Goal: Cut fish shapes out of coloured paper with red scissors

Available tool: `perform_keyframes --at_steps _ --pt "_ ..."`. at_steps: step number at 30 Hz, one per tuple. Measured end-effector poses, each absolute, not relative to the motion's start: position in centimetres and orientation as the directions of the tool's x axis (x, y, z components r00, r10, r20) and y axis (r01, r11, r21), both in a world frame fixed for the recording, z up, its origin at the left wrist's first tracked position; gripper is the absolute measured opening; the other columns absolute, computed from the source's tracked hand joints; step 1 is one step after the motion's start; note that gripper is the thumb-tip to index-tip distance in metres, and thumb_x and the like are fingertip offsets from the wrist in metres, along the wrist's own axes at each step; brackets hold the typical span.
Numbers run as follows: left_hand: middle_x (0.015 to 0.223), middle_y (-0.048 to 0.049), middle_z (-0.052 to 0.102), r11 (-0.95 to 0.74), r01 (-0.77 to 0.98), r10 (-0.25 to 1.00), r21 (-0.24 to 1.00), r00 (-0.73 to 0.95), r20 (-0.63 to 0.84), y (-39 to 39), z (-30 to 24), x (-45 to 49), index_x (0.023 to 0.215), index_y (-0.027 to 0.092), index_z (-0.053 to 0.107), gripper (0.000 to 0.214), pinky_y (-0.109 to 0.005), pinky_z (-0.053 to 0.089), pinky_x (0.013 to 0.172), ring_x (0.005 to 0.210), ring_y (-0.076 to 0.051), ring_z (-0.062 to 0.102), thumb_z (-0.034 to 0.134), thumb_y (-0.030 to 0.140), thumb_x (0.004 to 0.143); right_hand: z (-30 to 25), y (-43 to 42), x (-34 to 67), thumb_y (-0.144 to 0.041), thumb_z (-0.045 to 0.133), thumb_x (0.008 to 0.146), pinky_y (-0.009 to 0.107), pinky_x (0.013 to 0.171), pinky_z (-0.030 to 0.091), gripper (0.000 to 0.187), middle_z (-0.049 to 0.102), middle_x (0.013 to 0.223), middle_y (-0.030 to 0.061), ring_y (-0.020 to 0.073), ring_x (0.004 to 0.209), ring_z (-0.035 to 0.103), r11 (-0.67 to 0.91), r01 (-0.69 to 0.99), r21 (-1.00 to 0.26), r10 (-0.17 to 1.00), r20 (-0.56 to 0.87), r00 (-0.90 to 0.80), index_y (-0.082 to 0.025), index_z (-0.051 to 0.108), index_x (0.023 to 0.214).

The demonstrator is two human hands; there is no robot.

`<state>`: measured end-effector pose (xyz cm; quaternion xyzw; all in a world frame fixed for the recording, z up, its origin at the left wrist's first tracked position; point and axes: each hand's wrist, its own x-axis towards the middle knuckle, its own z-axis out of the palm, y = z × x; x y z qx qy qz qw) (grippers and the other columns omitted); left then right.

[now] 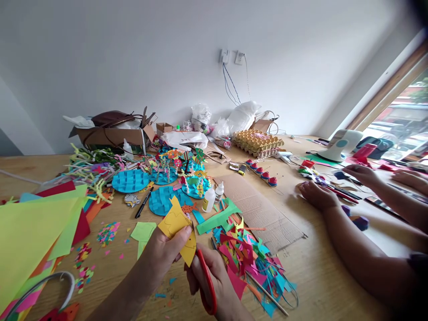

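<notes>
My left hand pinches a piece of yellow paper with outlines drawn on it in dark line. In my right hand is a pair of red-handled scissors, its blades up against the paper's right edge and partly hidden by it. Both hands are close together above the table's front. Beyond them lie blue paper discs, some bearing small paper fish and striped stalks. To the right of my hands spreads a heap of coloured paper scraps. Two white glue bottles stand just behind the yellow paper.
Coloured paper sheets are stacked at left, near small confetti piles. A black marker lies by the discs. A cardboard sheet is right of centre. Egg trays sit farther back. Another person's arms reach in from the right.
</notes>
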<state>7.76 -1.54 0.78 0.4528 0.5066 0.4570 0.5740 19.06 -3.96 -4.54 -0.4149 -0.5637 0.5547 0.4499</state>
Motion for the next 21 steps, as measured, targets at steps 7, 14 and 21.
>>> perform_keyframes --at_steps 7,14,21 --pt "0.049 0.008 0.039 0.171 -0.098 0.983 0.98 0.089 -0.162 -1.6 0.2 7.8 0.065 0.019 0.053 0.018 -0.017 0.026 0.04 0.043 -0.007 0.031 0.06 0.036 0.068 -3.9 -4.2 18.9 -0.061 0.04 0.082 0.02 0.042 0.026 0.052 0.039 0.042 -0.0038 0.0073 0.041 0.032 0.033 0.0 -0.999 0.976 0.032 -0.214 -0.019 0.038 0.052" --pt "0.051 0.0076 0.04 0.17 -0.105 0.982 0.98 0.102 -0.16 -1.6 -0.3 7.8 0.066 0.02 0.052 0.018 -0.019 0.027 0.042 0.045 -0.008 0.033 0.058 0.037 0.069 -3.6 -4.5 18.7 -0.066 0.04 0.079 0.02 0.042 0.026 0.053 0.039 0.042 -0.0041 0.0072 0.04 0.032 0.016 -0.064 -0.998 0.98 0.028 -0.199 -0.019 0.037 0.054" --pt "0.05 0.0077 0.041 0.166 -0.054 0.984 0.985 0.077 -0.162 -1.3 -0.2 7.8 0.065 0.02 0.051 0.017 -0.019 0.029 0.041 0.044 -0.008 0.036 0.058 0.036 0.069 -3.8 -4.3 18.7 -0.073 0.042 0.072 0.019 0.04 0.024 0.057 0.038 0.041 -0.006 0.0063 0.038 0.03 -0.003 -0.144 -0.99 0.974 0.03 -0.222 -0.018 0.041 0.058"
